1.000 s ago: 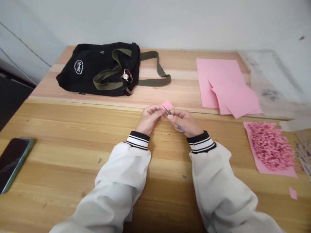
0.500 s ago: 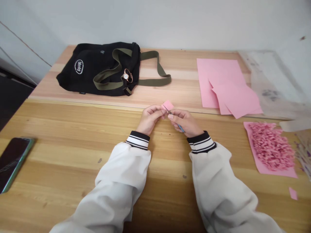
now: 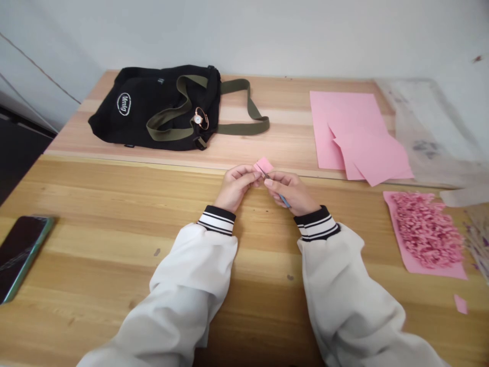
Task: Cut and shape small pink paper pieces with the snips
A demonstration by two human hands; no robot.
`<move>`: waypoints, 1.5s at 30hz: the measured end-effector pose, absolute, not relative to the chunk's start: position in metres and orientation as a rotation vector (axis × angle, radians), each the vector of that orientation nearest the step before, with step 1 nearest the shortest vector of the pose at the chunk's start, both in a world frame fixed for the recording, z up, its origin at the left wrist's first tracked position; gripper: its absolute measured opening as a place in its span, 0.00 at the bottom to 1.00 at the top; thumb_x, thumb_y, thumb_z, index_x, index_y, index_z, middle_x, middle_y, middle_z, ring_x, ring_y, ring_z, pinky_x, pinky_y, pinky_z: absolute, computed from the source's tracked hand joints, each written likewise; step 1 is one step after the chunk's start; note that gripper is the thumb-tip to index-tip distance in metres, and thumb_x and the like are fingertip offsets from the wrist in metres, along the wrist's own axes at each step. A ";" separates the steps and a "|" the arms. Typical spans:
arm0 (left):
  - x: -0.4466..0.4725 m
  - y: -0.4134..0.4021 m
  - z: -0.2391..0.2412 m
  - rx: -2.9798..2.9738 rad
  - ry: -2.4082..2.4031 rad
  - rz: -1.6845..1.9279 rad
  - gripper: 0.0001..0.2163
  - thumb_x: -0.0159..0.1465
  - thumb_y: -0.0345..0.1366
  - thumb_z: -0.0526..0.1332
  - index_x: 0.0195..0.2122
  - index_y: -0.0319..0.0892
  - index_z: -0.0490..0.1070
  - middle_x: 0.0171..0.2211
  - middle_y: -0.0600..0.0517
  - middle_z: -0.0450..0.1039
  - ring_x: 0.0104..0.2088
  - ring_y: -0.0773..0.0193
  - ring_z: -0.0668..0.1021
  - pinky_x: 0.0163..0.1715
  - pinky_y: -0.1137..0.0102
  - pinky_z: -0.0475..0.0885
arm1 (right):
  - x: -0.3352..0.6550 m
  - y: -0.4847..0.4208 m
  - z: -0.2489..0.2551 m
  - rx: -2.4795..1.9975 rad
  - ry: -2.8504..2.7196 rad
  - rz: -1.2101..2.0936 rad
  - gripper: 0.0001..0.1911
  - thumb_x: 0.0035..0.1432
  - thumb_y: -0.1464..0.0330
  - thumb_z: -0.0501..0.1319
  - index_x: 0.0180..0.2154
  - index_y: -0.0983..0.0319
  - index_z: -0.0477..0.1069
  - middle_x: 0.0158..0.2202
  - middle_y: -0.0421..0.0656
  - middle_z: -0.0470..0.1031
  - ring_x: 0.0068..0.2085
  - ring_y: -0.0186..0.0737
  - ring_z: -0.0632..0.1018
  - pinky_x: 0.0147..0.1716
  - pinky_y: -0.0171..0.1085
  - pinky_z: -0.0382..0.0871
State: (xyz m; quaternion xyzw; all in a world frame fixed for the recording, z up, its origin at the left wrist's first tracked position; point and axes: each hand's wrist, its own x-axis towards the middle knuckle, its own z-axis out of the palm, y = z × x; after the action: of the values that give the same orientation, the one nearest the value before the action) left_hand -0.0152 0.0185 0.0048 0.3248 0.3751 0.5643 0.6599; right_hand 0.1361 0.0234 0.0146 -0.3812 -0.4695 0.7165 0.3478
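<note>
One small piece of pink paper [image 3: 265,163] up in the hands, right of the black bag [image 3: 141,109] and nearer the wearer. Left hand [image 3: 236,187]: thumb and fingers pinched on the paper's near edge. Right hand [image 3: 293,192]: closed around a slim tool with a blue handle [image 3: 283,200]; dark metal tip over the paper. Too small to tell the kind of tool.

Watch [image 3: 198,119] on the bag itself, near its green straps [image 3: 244,129]. Phone [image 3: 23,255] nearer the wearer than the bag, off to its left. Well right of the bag: overlapping pink sheets [image 3: 340,117]. Farther right and nearer the wearer than the bag: heaped pink paper bits [image 3: 428,229]; loose pink scrap [image 3: 460,304] nearer still.
</note>
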 end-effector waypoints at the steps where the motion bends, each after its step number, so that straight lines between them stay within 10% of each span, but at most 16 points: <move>1: -0.015 0.019 0.005 0.731 0.847 1.278 0.09 0.45 0.34 0.71 0.23 0.37 0.74 0.21 0.54 0.73 0.22 0.73 0.70 0.27 0.74 0.65 | 0.136 0.023 0.015 -0.989 -1.214 1.861 0.20 0.44 0.55 0.70 0.29 0.64 0.70 0.13 0.30 0.59 0.12 0.22 0.54 0.09 0.26 0.44; 45: -0.014 0.018 0.005 0.785 0.863 1.275 0.12 0.44 0.38 0.73 0.24 0.38 0.73 0.21 0.55 0.72 0.22 0.74 0.70 0.27 0.74 0.64 | 0.136 0.023 0.015 -0.993 -1.222 1.853 0.20 0.44 0.54 0.70 0.28 0.64 0.70 0.13 0.30 0.59 0.13 0.22 0.54 0.09 0.27 0.43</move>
State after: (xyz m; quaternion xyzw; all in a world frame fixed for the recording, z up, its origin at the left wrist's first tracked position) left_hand -0.0141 0.0178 0.0045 0.3453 0.3797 0.5612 0.6494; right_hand 0.1360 0.0231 0.0153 -0.3830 -0.4712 0.7145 0.3476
